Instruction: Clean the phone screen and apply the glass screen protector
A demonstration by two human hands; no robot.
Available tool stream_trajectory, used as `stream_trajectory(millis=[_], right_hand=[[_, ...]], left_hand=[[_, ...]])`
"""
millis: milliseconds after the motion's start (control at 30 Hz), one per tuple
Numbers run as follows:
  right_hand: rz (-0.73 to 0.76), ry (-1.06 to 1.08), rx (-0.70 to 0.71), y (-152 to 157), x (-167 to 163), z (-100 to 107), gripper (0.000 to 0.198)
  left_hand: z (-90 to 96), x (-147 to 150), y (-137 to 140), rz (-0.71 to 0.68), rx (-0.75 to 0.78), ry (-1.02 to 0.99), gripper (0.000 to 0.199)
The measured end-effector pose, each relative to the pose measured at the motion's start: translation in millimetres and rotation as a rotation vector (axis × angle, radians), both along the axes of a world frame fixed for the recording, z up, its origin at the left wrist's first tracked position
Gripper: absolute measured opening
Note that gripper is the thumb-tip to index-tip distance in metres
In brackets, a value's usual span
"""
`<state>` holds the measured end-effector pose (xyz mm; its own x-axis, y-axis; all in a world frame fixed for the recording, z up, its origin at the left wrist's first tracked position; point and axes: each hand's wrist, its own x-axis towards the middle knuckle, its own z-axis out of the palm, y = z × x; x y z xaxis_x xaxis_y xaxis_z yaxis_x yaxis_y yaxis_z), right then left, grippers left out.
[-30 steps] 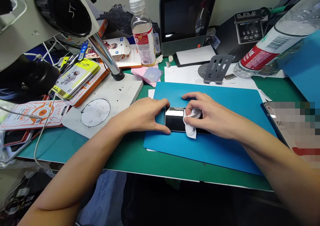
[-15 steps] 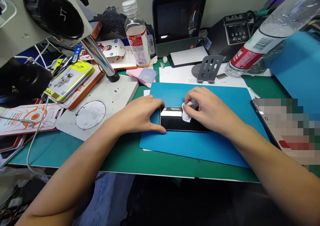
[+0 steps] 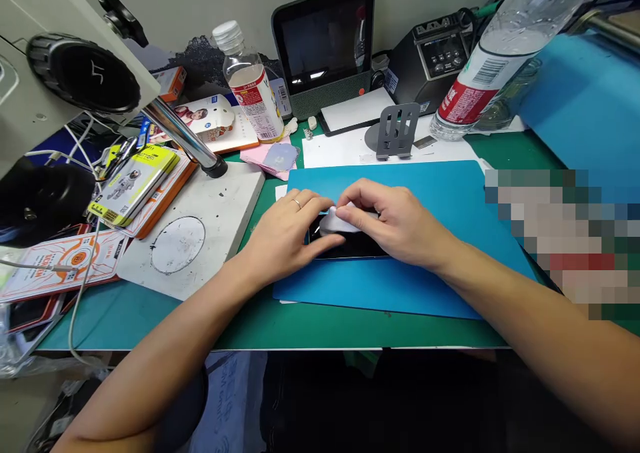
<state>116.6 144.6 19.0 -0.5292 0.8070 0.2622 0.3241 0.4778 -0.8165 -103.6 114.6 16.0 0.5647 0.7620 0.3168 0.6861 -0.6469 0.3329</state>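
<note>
A black glossy phone point(image 3: 350, 247) lies flat on the blue mat point(image 3: 425, 286). Pinched between the thumb and fingers of my right hand point(image 3: 395, 223) is a crumpled white wipe point(image 3: 334, 224), pressed on the left part of the phone's face. My left hand point(image 3: 293, 233) rests over the phone's left end, its thumb stretched across the glass and its fingers along the far edge. Thumb and fingers are apart, with the wipe's left edge near them. Whether the left fingertips touch the wipe cannot be made out. My right hand covers the phone's right end.
Left of the mat stands a microscope base point(image 3: 230, 219) with a metal post point(image 3: 183, 136). Boxes point(image 3: 135, 183) pile up beyond it. Behind the mat are a phone stand point(image 3: 397, 131), a drink bottle point(image 3: 254, 93), a large bottle point(image 3: 470, 93) and a display point(image 3: 325, 39).
My right hand has moved the wipe leftward along the phone, close to my left hand. The left thumb now lies further over the glass. The camera view has shifted a little.
</note>
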Motion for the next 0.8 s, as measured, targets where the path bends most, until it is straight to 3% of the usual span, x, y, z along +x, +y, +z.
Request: stream_trajectory(millis=[67,200,300,533,600,667,800], right_hand=[[-0.005,0.019,-0.002,1,0,0,0.018],[-0.092,0.025,0.104,4,2,-1,0.029],[-0.101,0.057,0.093,5,3,-2,0.027],[-0.090,0.303,-0.205,5,2,2,0.014],[-0.088,0.366,-0.269,6,2,3,0.017],[-0.087,0.420,-0.333,7,2,5,0.023],[-0.055,0.538,-0.504,8,4,6,0.034]], left_hand=[[-0.5,1,0,0.011,0.024,-0.035,0.014],[2.9,0,-1,0.053,0.037,-0.102,0.013],[5.0,0,-2,0.098,-0.006,-0.145,0.009],[7.3,2,-7,0.170,-0.293,-0.485,0.003],[9.2,2,-7,0.180,-0.397,-0.593,0.011],[11.8,2,-7,0.196,-0.495,-0.621,0.025],[14.4,4,-6,0.151,-0.679,-0.608,0.020]])
